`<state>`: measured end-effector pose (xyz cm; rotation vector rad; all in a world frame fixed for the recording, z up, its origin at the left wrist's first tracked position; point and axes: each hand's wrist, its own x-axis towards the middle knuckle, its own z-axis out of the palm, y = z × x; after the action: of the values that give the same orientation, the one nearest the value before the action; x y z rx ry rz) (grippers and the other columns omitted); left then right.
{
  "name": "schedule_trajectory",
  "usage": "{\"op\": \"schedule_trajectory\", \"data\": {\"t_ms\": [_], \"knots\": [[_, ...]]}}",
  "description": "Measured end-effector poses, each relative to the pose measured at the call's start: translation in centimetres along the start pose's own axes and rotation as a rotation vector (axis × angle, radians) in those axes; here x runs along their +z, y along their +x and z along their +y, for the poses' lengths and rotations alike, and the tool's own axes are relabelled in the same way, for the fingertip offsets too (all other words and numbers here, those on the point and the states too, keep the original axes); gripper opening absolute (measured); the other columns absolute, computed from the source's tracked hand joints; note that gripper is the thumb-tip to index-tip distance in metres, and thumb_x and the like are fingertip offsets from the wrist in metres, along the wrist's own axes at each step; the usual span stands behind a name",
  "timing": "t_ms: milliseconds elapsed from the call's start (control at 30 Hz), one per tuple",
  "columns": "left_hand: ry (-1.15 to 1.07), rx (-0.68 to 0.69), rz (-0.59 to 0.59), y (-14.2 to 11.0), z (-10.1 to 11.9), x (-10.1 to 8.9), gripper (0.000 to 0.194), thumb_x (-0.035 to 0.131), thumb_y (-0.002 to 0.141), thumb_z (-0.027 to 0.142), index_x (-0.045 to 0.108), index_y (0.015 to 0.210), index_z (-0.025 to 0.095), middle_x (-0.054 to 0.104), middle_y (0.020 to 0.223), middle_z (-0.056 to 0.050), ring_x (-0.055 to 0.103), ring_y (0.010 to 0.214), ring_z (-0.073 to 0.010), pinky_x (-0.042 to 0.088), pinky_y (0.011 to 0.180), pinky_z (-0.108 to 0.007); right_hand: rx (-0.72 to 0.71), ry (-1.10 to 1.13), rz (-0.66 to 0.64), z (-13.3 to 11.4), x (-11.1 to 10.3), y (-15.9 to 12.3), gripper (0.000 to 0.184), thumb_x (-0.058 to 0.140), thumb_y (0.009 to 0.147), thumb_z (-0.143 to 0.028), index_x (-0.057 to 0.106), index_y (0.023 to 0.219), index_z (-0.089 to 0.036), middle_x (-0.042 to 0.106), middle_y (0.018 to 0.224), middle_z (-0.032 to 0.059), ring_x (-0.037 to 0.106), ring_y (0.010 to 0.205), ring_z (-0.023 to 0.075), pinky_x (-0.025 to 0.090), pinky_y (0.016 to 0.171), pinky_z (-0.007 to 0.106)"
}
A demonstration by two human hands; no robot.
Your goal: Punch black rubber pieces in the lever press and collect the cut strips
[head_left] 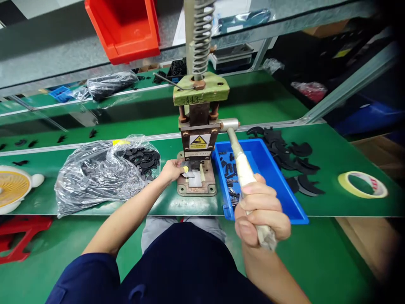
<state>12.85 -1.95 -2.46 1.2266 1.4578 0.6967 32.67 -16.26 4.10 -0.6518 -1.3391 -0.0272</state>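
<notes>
A hand press (198,139) with a green head and a tall spring stands on the green bench. My right hand (261,215) is wrapped round the tape-covered end of its lever (239,160), pulled toward me. My left hand (172,169), with yellow tape on a fingertip, pinches a small dark flat part at the press base (196,181), under the die. The part itself is mostly hidden by my fingers.
A blue tray (268,177) of small black pieces sits right of the press, with curved black parts (289,154) behind it. A clear bag (104,171) of black parts lies left. A tape roll (362,184) is far right; a red bin (125,27) is on the shelf above.
</notes>
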Motion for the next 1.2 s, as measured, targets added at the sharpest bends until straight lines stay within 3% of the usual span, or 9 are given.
{"op": "schedule_trajectory", "data": {"t_ms": [100, 200, 300, 367, 467, 600, 767, 967, 1200], "knots": [[-0.169, -0.028, -0.043, 0.2, -0.4, 0.8, 0.029, 0.083, 0.055, 0.012, 0.055, 0.063, 0.013, 0.053, 0.054, 0.006, 0.046, 0.046, -0.0049, 0.038, 0.047, -0.017, -0.081, 0.05, 0.087, 0.2, 1.1, 2.8, 0.019, 0.065, 0.082, -0.037, 0.054, 0.091, -0.025, 0.056, 0.077, -0.0046, 0.06, 0.081, 0.0162, 0.05, 0.095, 0.048], [-0.257, -0.07, -0.032, 0.0, -0.3, 1.3, 0.031, 0.082, 0.055, 0.009, 0.055, 0.068, 0.014, 0.054, 0.055, 0.007, 0.049, 0.045, -0.0056, 0.041, 0.045, -0.017, -0.174, 0.096, 0.108, 0.9, 2.0, 6.6, 0.042, 0.071, 0.076, -0.032, 0.057, 0.115, -0.023, 0.06, 0.089, -0.001, 0.063, 0.085, 0.0166, 0.054, 0.089, 0.044], [-0.332, -0.076, -0.032, -0.5, -0.3, 1.0, 0.033, 0.085, 0.056, 0.011, 0.055, 0.071, 0.014, 0.056, 0.057, 0.005, 0.052, 0.045, -0.0068, 0.044, 0.045, -0.018, -0.158, 0.032, 0.065, 1.2, 2.6, 9.0, 0.058, 0.069, 0.079, -0.032, 0.049, 0.133, -0.027, 0.058, 0.112, 0.0029, 0.062, 0.107, 0.0199, 0.054, 0.096, 0.048], [-0.391, -0.034, -0.031, -1.1, -0.4, 0.3, 0.035, 0.087, 0.054, 0.015, 0.056, 0.07, 0.013, 0.058, 0.058, 0.004, 0.052, 0.047, -0.0068, 0.043, 0.046, -0.018, -0.02, -0.023, 0.043, 1.1, 2.7, 8.5, 0.063, 0.066, 0.082, -0.032, 0.041, 0.14, -0.027, 0.052, 0.126, 0.0069, 0.054, 0.127, 0.0257, 0.047, 0.107, 0.057], [-0.46, 0.031, -0.072, -2.5, -0.4, -1.4, 0.04, 0.091, 0.049, 0.021, 0.061, 0.072, 0.011, 0.063, 0.061, 0.002, 0.055, 0.052, -0.0073, 0.044, 0.051, -0.018, 0.383, -0.055, 0.081, 0.9, 2.8, 4.6, 0.059, 0.068, 0.082, -0.035, 0.043, 0.135, -0.025, 0.048, 0.133, 0.0109, 0.047, 0.134, 0.0282, 0.044, 0.109, 0.058], [-0.46, 0.076, -0.239, -5.0, -0.1, -3.6, 0.046, 0.094, 0.045, 0.025, 0.068, 0.08, 0.01, 0.07, 0.071, -0.001, 0.061, 0.063, -0.0114, 0.05, 0.064, -0.024, 1.089, 0.066, -0.186, 1.5, 3.6, -2.2, 0.029, 0.069, 0.081, -0.043, 0.065, 0.101, -0.022, 0.065, 0.102, 0.0077, 0.062, 0.097, 0.0203, 0.054, 0.092, 0.043], [-0.37, 0.105, -0.345, -6.9, 0.4, -4.8, 0.041, 0.09, 0.054, 0.027, 0.072, 0.087, 0.01, 0.073, 0.08, -0.003, 0.064, 0.068, -0.0128, 0.05, 0.068, -0.024, 1.59, 0.453, -0.512, 2.4, 5.3, -5.5, 0.036, 0.064, 0.08, -0.053, 0.064, 0.079, -0.017, 0.059, 0.062, 0.0029, 0.057, 0.058, 0.0149, 0.048, 0.052, 0.029], [-0.286, 0.144, -0.497, -7.4, 0.5, -5.5, 0.04, 0.085, 0.062, 0.026, 0.075, 0.098, 0.011, 0.075, 0.087, -0.006, 0.066, 0.074, -0.0159, 0.052, 0.072, -0.027, 1.859, 0.849, -0.652, 2.8, 5.6, -6.0, 0.037, 0.063, 0.08, -0.052, 0.062, 0.082, -0.015, 0.052, 0.057, -0.0008, 0.051, 0.053, 0.0109, 0.033, 0.044, 0.021], [-0.133, 0.253, -0.529, -7.9, 1.1, -5.6, 0.024, 0.081, 0.067, 0.025, 0.076, 0.088, 0.012, 0.073, 0.08, -0.006, 0.065, 0.071, -0.017, 0.05, 0.067, -0.025, 1.889, 1.044, -0.608, 1.9, 5.5, -7.1, 0.03, 0.074, 0.076, -0.04, 0.063, 0.087, -0.015, 0.042, 0.058, -0.0064, 0.037, 0.052, 0.0057, 0.022, 0.045, 0.019]]}}
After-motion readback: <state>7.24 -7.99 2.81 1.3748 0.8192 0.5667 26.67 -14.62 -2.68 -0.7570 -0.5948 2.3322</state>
